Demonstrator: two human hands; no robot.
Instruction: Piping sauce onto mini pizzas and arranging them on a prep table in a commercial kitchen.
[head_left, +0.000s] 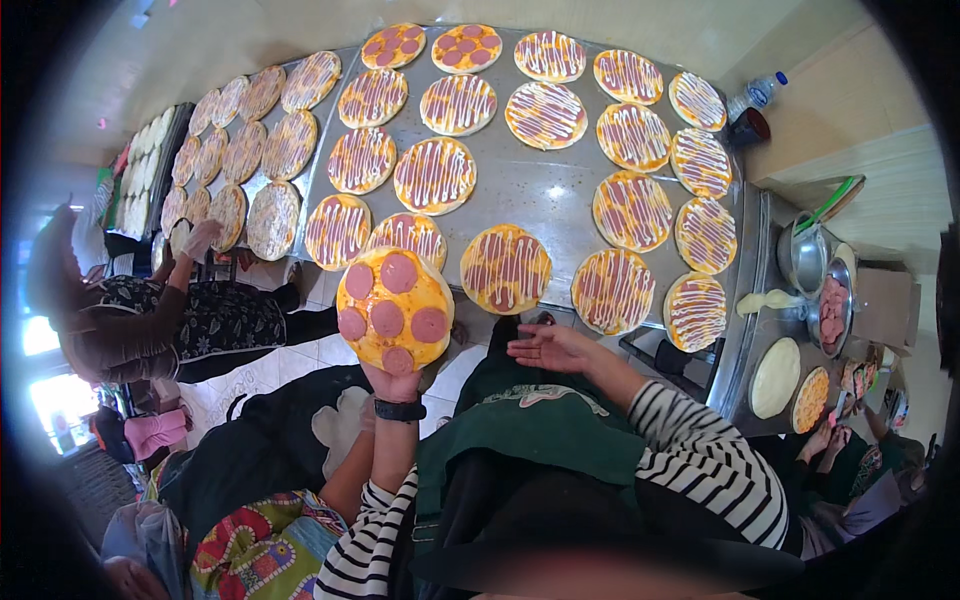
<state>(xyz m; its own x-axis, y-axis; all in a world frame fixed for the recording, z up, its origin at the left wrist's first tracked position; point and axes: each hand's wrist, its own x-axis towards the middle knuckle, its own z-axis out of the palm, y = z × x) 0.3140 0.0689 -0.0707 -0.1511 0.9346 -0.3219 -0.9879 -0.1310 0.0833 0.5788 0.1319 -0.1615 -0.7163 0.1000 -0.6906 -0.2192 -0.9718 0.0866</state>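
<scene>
My left hand, with a black watch on its wrist, supports a small pizza from below. Round sausage slices lie on its orange sauce, without white stripes. My right hand hovers with fingers apart and nothing in it, just short of the table's near edge. Closest to that hand is a pizza striped with white sauce, overhanging the metal table. The raised pizza partly hides another striped pizza behind it.
Several more striped pizzas cover the table. On the left, a co-worker's gloved hand reaches among topped pizzas. A side counter holds a bowl of sausage slices, a metal bowl and a dough round. Another person stands close at left.
</scene>
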